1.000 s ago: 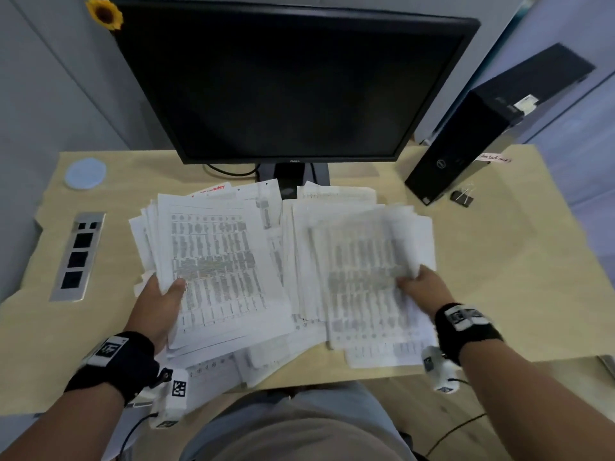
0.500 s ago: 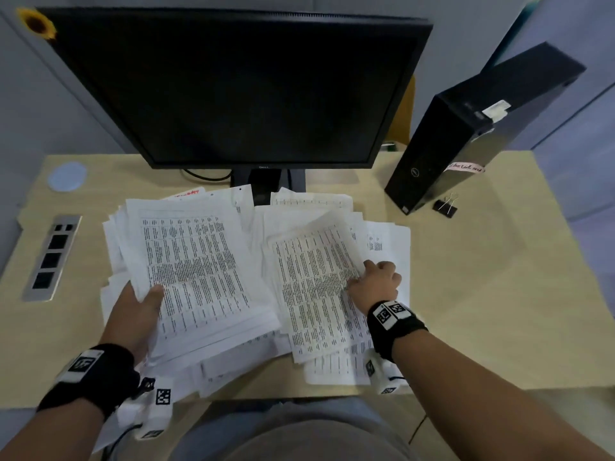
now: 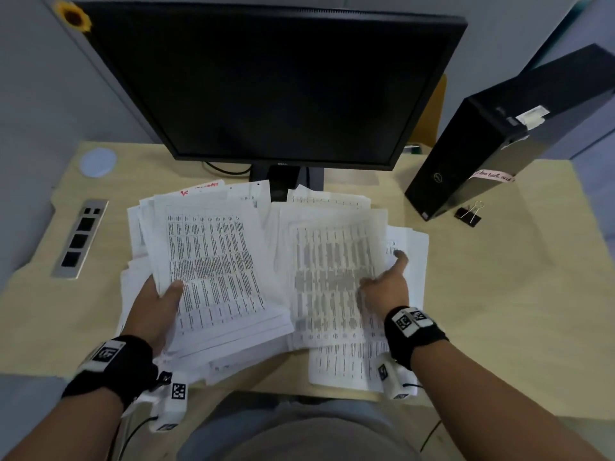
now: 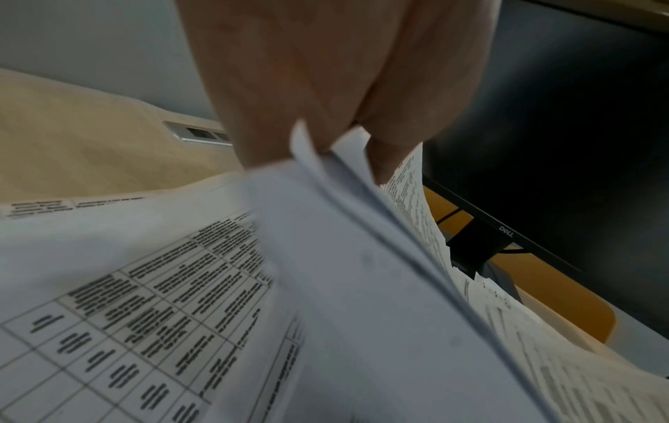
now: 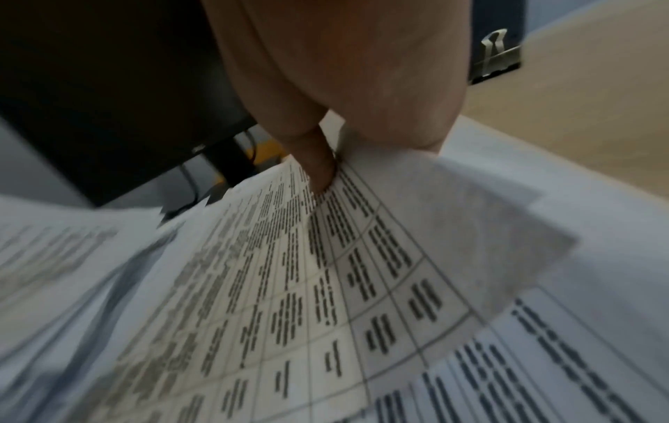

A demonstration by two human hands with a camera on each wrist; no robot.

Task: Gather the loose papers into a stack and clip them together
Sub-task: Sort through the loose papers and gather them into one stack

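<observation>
From the head view, we're gathering papers (image 3: 213,261) on the tabletop (image 3: 499,277); we're judging it best to square edges before fetching the clip (image 3: 468,214). Our left hand (image 3: 156,311) is gripping one bundle. The left wrist view is showing thumb over sheets (image 4: 344,286). On the right wrist view, our right hand (image 5: 336,94) is pinching a sheet (image 5: 326,286).

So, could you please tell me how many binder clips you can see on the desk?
1: a black binder clip lies beside the computer tower, right of the papers. Others may be hidden beneath them.
</observation>
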